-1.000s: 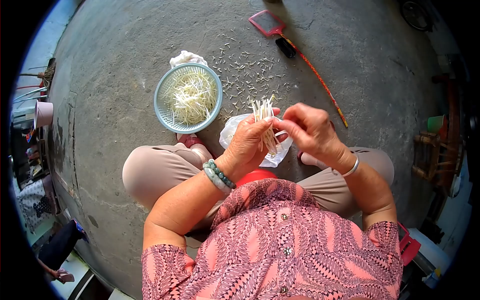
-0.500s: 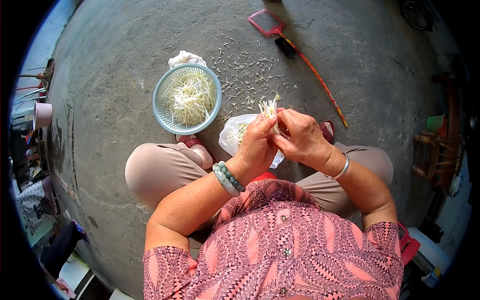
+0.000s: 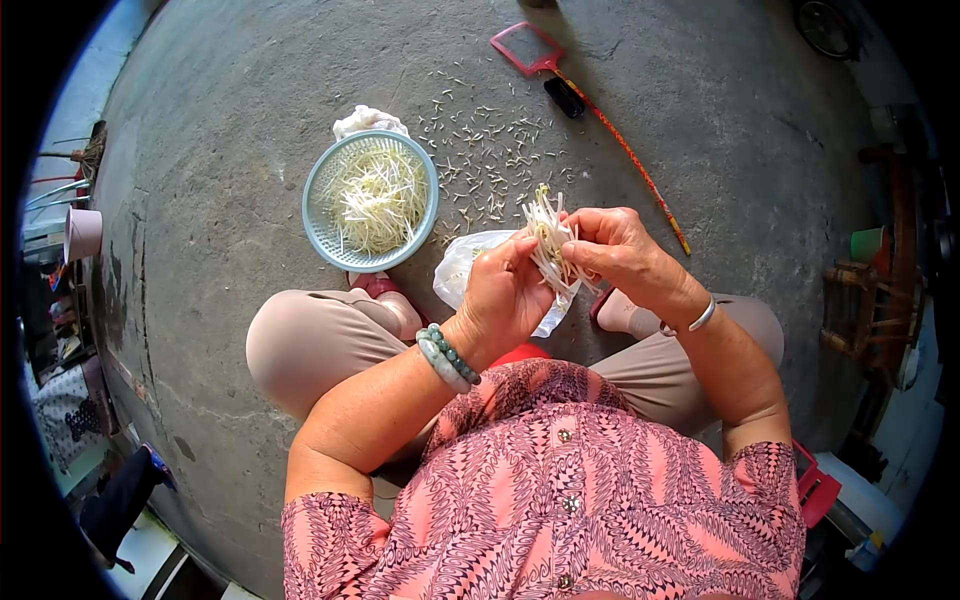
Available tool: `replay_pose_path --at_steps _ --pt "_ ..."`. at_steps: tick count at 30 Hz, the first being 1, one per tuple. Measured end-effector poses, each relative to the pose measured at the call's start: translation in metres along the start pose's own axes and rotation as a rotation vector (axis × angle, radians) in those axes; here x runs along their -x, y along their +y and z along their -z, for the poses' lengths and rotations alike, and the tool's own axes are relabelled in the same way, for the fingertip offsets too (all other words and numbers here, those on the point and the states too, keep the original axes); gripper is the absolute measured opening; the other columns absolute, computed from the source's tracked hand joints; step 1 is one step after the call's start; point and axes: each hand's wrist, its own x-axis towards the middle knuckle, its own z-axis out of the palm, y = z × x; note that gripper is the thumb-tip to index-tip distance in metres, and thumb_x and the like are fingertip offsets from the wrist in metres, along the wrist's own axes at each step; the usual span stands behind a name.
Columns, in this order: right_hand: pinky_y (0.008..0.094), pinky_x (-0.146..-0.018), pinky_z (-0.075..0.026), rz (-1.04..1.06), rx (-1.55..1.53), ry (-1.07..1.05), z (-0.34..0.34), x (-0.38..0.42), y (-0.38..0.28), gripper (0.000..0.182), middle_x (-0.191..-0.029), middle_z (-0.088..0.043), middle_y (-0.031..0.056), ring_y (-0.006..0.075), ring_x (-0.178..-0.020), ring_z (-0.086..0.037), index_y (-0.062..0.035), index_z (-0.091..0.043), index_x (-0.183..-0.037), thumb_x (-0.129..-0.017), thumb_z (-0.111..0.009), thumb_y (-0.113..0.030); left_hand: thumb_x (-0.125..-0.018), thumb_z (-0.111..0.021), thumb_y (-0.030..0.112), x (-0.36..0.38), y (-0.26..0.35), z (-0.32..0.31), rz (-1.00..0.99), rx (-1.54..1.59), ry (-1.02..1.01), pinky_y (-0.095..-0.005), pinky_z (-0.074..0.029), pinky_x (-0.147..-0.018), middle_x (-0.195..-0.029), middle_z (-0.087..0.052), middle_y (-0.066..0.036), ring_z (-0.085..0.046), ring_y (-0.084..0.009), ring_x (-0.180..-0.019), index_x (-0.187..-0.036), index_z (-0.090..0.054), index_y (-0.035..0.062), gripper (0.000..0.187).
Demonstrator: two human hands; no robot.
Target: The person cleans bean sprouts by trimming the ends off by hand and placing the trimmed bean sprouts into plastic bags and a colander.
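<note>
A bunch of bean sprouts (image 3: 547, 240) stands up between my two hands, pale stems pointing in several directions. My left hand (image 3: 503, 297) is closed around its near side, and beaded bracelets circle that wrist. Thumb and fingertips of my right hand (image 3: 638, 262) pinch the bunch from the right; exactly which stems they grip is partly hidden. Below and behind my hands lies a white plastic bag (image 3: 456, 272) with some sprouts showing inside. To the left, a light-blue colander (image 3: 309, 205) holds a heap of bean sprouts (image 3: 378, 205).
Small sprout trimmings (image 3: 490, 150) are scattered on the concrete floor (image 3: 240, 150) beyond the bag. A fly swatter (image 3: 620, 140) with a red handle lies at the upper right near a black object (image 3: 565, 98). A white bundled bag (image 3: 370, 122) sits behind the colander.
My right hand has moved slightly right and its grip has loosened from around the bunch. The sprouts are now more spread out and more visible between the hands.
</note>
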Motion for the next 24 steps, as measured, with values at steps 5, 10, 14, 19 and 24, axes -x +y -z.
replay_pose_path --at_steps 5,10,14,19,24 --pt "0.0219 -0.063 -0.047 0.032 0.023 -0.017 0.0 -0.001 0.011 0.023 -0.084 -0.061 0.0019 0.0047 -0.075 -0.056 0.007 -0.06 -0.104 -0.086 -0.059 -0.008 -0.091 -0.05 0.01 0.002 0.002 -0.001 0.012 -0.072 -0.032 -0.0385 -0.043 -0.1 -0.119 -0.056 -0.013 -0.056 -0.0234 -0.109 -0.127 -0.045 -0.0024 0.038" --pt "0.0223 -0.062 -0.046 0.087 0.094 -0.031 -0.004 -0.002 0.016 0.015 -0.083 -0.058 -0.0012 0.0034 -0.074 -0.052 0.0056 -0.06 -0.094 -0.087 -0.06 -0.008 -0.087 -0.062 0.009 0.004 0.001 0.0 0.033 -0.2 0.05 -0.0362 -0.046 -0.097 -0.118 -0.056 -0.011 -0.057 -0.0205 -0.108 -0.129 -0.045 0.0027 0.046" --pt "0.0269 -0.064 -0.048 0.14 0.321 0.04 -0.01 0.0 0.016 0.016 -0.081 -0.061 0.0064 0.009 -0.072 -0.058 0.0027 -0.06 -0.091 -0.084 -0.063 -0.012 -0.088 -0.062 0.011 0.003 0.001 0.002 0.044 -0.188 0.06 -0.0355 -0.049 -0.094 -0.117 -0.057 -0.01 -0.059 -0.0197 -0.106 -0.13 -0.045 0.0043 0.046" --pt "0.036 -0.063 -0.05 0.392 0.783 0.17 -0.012 0.004 0.015 0.025 -0.081 -0.059 0.0132 0.0283 -0.071 -0.062 -0.0028 -0.061 -0.095 -0.077 -0.071 -0.017 -0.089 -0.061 0.009 0.001 0.001 0.005 0.034 -0.165 0.028 -0.0335 -0.051 -0.09 -0.115 -0.058 -0.01 -0.061 -0.0203 -0.102 -0.131 -0.043 0.0046 0.046" --pt "0.0349 -0.062 -0.05 0.51 1.01 0.257 -0.016 0.011 0.007 0.029 -0.08 -0.055 0.0106 0.0263 -0.069 -0.061 -0.0053 -0.062 -0.098 -0.075 -0.074 -0.02 -0.09 -0.059 0.01 0.003 0.003 0.0 0.031 -0.158 0.001 -0.0304 -0.054 -0.085 -0.115 -0.058 -0.01 -0.061 -0.0195 -0.102 -0.133 -0.042 0.0047 0.046"
